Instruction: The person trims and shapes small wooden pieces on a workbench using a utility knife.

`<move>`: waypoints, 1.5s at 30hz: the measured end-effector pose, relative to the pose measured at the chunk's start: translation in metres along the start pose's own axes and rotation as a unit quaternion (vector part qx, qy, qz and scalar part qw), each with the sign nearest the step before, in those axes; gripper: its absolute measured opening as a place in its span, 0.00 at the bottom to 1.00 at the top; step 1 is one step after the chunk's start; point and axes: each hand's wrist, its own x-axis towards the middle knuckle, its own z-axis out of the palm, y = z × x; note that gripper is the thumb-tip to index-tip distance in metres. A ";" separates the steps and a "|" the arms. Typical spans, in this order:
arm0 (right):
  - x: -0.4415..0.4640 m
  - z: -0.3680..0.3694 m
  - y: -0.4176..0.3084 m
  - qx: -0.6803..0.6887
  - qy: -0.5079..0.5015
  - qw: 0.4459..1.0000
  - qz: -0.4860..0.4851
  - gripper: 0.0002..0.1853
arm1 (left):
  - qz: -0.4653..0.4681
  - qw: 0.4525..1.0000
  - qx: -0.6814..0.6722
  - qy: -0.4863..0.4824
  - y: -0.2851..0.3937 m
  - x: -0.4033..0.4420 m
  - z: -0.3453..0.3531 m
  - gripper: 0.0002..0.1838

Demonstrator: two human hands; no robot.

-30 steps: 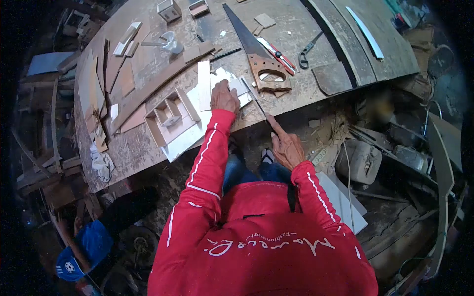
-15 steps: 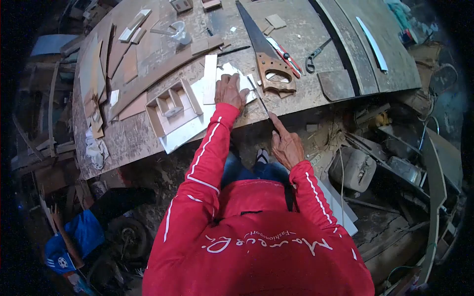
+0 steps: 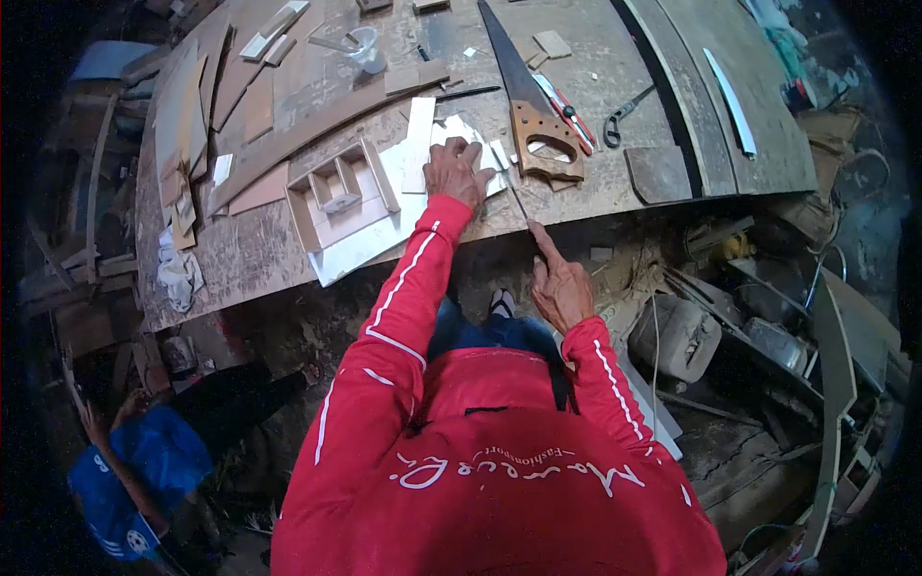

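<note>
My left hand (image 3: 454, 175) presses down, fingers spread, on white pieces (image 3: 463, 128) near the table's front edge. My right hand (image 3: 562, 285) is closed round a thin blade-like tool (image 3: 519, 204), index finger stretched along it; its tip reaches the white pieces beside my left fingertips. A flat white strip (image 3: 418, 144) lies just left of my left hand. Further left, a small divided wooden box (image 3: 343, 192) rests on a white sheet (image 3: 336, 261). A handsaw (image 3: 545, 144) lies right of the tool's tip.
The wooden table (image 3: 245, 278) also bears a red cutter (image 3: 567, 113), scissors (image 3: 624, 115), a plastic cup (image 3: 366, 51) and wood strips. A person in blue (image 3: 158, 470) is low at the left. A grey container (image 3: 677, 334) stands at the right below the table.
The view has shifted, so the table's things sit somewhat higher and most lie further right. My left fingers have spread over the white pieces. My right hand still holds the tool.
</note>
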 end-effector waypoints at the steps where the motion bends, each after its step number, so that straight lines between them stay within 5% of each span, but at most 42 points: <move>1: 0.000 -0.001 -0.002 -0.013 -0.005 1.000 0.010 0.31 | 0.004 1.000 -0.005 0.007 -0.001 -0.001 0.002 0.24; 8: 0.000 0.003 -0.009 -0.056 0.008 0.998 -0.005 0.33 | 0.060 0.996 -0.063 0.036 -0.015 0.003 0.019 0.25; 11: 0.006 0.008 -0.010 -0.068 0.002 0.998 -0.008 0.34 | 0.048 0.988 -0.140 0.050 -0.013 0.000 0.016 0.18; 18: 0.065 0.033 -0.015 -0.063 0.025 0.997 -0.030 0.33 | 0.133 0.988 -0.053 0.060 -0.023 0.000 0.023 0.15; 24: 0.064 0.029 -0.012 -0.061 0.026 0.995 -0.075 0.35 | 0.105 0.994 -0.010 0.017 -0.012 -0.001 0.015 0.15; 27: 0.031 0.008 -0.015 -0.097 -0.030 0.995 -0.007 0.34 | 0.113 0.993 0.001 0.042 -0.013 -0.001 0.018 0.15; 36: 0.079 0.034 -0.015 -0.035 0.035 0.996 -0.076 0.33 | 0.117 0.992 0.017 0.042 -0.013 -0.002 0.019 0.15; 45: 0.064 0.012 -0.022 -0.059 -0.012 0.998 -0.025 0.30 | 0.115 0.991 -0.009 0.061 -0.011 -0.003 0.020 0.13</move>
